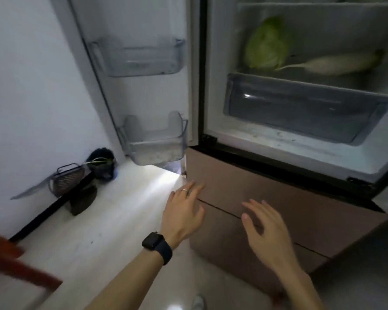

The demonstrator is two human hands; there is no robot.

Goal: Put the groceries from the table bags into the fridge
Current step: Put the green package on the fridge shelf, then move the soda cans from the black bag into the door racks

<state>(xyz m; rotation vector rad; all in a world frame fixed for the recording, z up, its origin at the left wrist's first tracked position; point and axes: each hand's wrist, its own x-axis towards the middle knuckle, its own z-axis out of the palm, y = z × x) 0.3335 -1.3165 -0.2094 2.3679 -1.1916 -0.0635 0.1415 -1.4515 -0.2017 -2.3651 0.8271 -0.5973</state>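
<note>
The fridge (278, 157) stands open, its door (143, 23) swung to the left. On a shelf inside lie a green cabbage (267, 44) and a white radish (336, 63), above a clear crisper drawer (300, 106). My left hand (184, 211), with a ring and a black wristwatch, reaches with straight fingers toward the pinkish lower drawer front (267, 195) and holds nothing. My right hand (267, 233) hovers open in front of the same drawer fronts, also holding nothing. No bags are in view.
Two clear door bins (141, 59) (157, 144) hang on the open door. By the white wall at left sit a wire basket (66, 180), a dark bag (103, 162) and dark slippers (83, 200). A reddish wooden piece (16, 262) juts in at lower left.
</note>
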